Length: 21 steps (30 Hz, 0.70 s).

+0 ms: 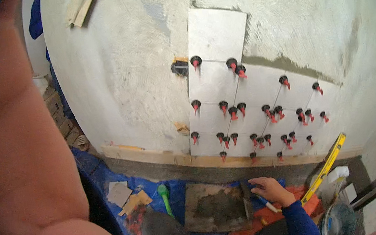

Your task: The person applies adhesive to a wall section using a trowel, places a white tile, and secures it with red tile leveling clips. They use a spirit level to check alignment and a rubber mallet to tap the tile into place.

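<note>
My left hand point(31, 158) fills the left side, very close to the camera; its fingers do not show clearly. At the lower right, my right hand point(272, 190) is held out with its fingers stretched to the left and nothing visible in them. Just below it lies a tool with a white and blue handle point(268, 203), partly hidden. Left of that hand is a square board point(215, 207) smeared with dark wet material. Ahead, white tiles point(214, 33) stand on the wall, with black and red tile levelling clips point(233, 112) along the joints.
A yellow spirit level point(325, 166) leans toward the wall beside a bucket point(337, 222). A green tool with a rounded head point(163, 191) and tile scraps point(119, 192) lie on blue sheeting point(91, 163). Along the wall's foot runs a wooden strip point(165, 157).
</note>
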Each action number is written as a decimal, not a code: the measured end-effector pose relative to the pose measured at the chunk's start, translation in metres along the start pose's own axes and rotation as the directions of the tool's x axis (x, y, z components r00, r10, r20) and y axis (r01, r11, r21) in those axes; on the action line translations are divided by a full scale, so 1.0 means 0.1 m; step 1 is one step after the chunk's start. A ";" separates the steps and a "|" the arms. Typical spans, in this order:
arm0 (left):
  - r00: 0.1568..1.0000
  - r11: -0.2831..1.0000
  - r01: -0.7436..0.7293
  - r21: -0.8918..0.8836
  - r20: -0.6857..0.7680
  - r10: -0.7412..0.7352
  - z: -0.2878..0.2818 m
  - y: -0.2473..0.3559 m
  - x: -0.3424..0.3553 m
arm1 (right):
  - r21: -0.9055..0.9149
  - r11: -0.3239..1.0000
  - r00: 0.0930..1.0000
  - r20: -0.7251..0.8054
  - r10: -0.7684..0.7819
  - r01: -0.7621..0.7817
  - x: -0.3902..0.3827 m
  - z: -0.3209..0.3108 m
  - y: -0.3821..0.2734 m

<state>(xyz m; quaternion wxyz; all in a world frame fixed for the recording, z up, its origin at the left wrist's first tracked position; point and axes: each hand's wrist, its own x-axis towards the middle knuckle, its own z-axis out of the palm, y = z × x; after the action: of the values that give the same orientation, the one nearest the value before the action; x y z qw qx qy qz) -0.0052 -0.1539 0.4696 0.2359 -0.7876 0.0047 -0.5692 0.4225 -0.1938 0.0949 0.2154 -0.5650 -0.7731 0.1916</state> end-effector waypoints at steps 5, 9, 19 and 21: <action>0.999 1.000 0.003 -0.030 -0.051 -0.005 -0.02 -0.10 -0.15 | -0.058 0.998 0.955 -0.292 -0.044 0.028 0.42 -0.89 -0.77; 0.995 0.999 0.011 -0.046 -0.103 -0.016 -0.07 -0.18 -0.33 | -0.188 0.972 0.829 -0.514 -0.221 0.143 0.74 -1.52 -1.23; 0.770 0.771 0.614 0.169 0.084 -0.632 1.03 -1.65 -1.14 | -0.284 0.934 0.599 -0.717 -0.356 0.215 2.01 -2.85 -1.72; 0.813 0.789 0.566 0.240 -0.004 -0.582 1.30 -1.93 -1.21 | -0.262 0.927 0.616 -0.693 -0.374 0.267 2.24 -2.98 -1.72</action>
<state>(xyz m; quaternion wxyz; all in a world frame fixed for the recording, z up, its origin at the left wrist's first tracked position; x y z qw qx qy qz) 0.0181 0.0988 0.4029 0.1414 -0.7385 -0.3088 -0.5825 0.3895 -0.0130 0.4623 0.4990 -0.4591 -0.7207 -0.1443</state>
